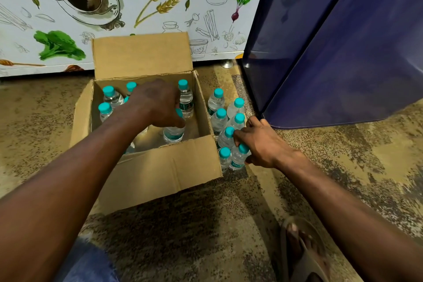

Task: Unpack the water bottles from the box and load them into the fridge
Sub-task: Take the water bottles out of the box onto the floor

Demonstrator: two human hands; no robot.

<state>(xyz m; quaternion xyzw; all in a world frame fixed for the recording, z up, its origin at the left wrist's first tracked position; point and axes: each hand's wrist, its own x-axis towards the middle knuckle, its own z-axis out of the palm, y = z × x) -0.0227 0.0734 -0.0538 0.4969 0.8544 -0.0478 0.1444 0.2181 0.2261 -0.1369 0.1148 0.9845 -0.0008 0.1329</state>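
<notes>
Teal caps everywhere. My left hand (158,103) holds a bottle (174,131) in the box (160,174); my right hand (258,144) holds another bottle (238,158) on the floor (206,224). Eight bottles are out, some remain inside, none loaded, I think. Blue fridge (343,52) stands at two o'clock, picture wall (137,7) at twelve.

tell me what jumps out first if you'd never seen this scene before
The open cardboard box on the floor, with teal-capped water bottles standing inside; the left hand grips one bottle there. Right of the box, a cluster of unpacked bottles stands on the floor, the right hand holding the nearest bottle. Behind them is the dark blue fridge door.
</notes>
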